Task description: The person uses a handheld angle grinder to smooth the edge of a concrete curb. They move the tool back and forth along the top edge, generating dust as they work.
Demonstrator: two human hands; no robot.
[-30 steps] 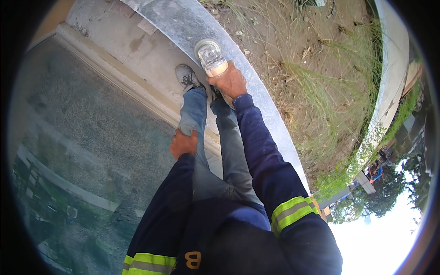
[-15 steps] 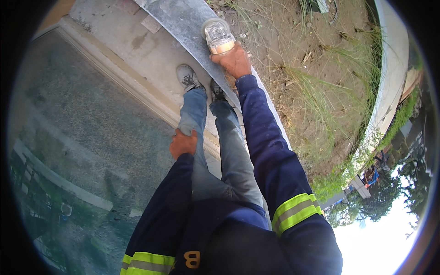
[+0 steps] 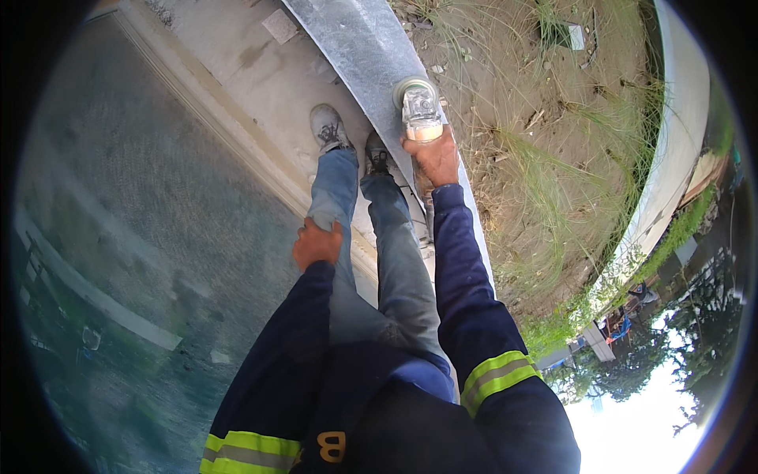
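My right hand (image 3: 436, 158) is wrapped around the body of a dusty angle grinder (image 3: 421, 110), whose round disc lies against the top of a smooth grey ledge (image 3: 359, 55). The disc's underside is hidden. On my left leg, my left hand (image 3: 317, 242) rests at the knee with its fingers curled over the jeans (image 3: 335, 189). Both my feet, in dusty shoes (image 3: 328, 126), stand beside the ledge on its left side.
Right of the ledge lies a bed of sandy soil (image 3: 545, 174) with tufts of grass, bounded by a curved pale wall (image 3: 679, 103). To the left, a large reflective glass pane (image 3: 158, 205) stands in a pale frame (image 3: 213, 103). A loose square tile piece (image 3: 279, 27) lies on the walkway.
My right hand has drawn the grinder nearer to me along the ledge. The view has shifted slightly. My left hand stays on the knee.
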